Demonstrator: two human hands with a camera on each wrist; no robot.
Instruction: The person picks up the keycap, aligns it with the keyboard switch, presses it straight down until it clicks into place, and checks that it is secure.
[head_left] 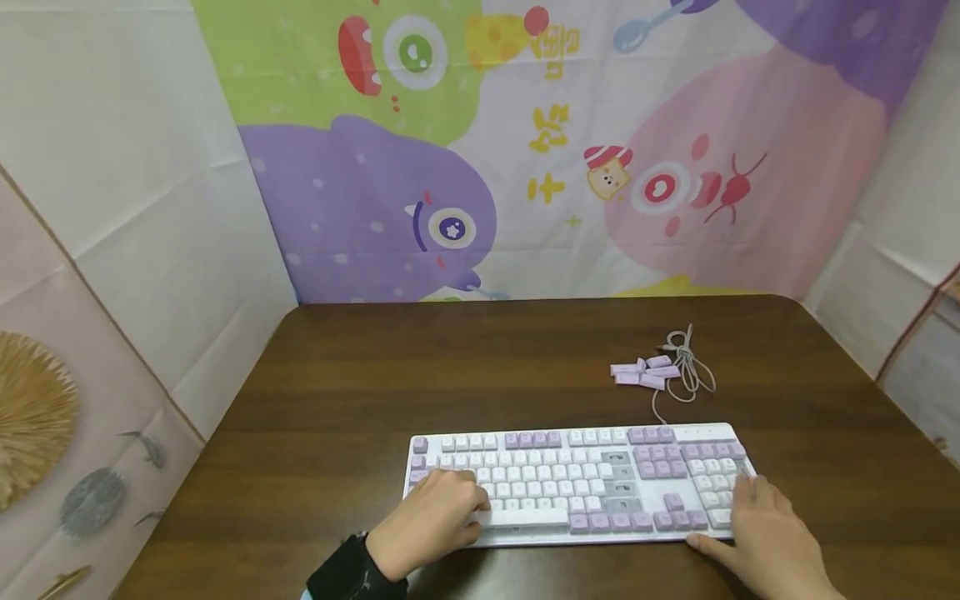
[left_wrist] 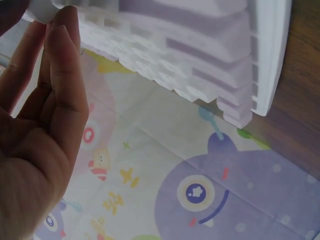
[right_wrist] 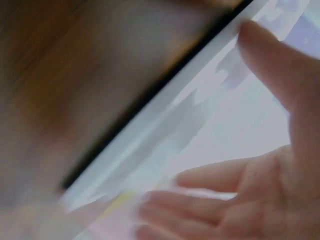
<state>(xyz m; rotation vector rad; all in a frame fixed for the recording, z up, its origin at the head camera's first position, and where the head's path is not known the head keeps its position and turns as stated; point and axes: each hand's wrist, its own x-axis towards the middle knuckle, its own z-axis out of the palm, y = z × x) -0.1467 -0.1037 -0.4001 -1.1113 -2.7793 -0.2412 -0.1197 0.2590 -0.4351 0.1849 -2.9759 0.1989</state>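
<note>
A white and lilac keyboard (head_left: pixel 525 540) lies near the front of the table. My left hand (head_left: pixel 435 512) is over its lower left part, thumb and fingers pinching the left end of the white space bar (head_left: pixel 525 517). The left wrist view shows that white end (left_wrist: pixel 44 11) between thumb and fingers. My right hand (head_left: pixel 776 533) rests at the keyboard's right end, fingers fairly straight by the number pad (head_left: pixel 716 482) and thumb at the front edge. In the blurred right wrist view, the thumb and fingers are spread. Grey sections (head_left: pixel 621 473) without keycaps show right of the letter keys.
Several loose lilac keycaps (head_left: pixel 641 373) lie behind the keyboard at right. Beside them is the keyboard's bundled cable (head_left: pixel 686 367). A patterned cloth (head_left: pixel 540 208) hangs at the table's back edge; pale cloth (head_left: pixel 172 167) borders the left side. The left wrist wears a black band (head_left: pixel 352 571).
</note>
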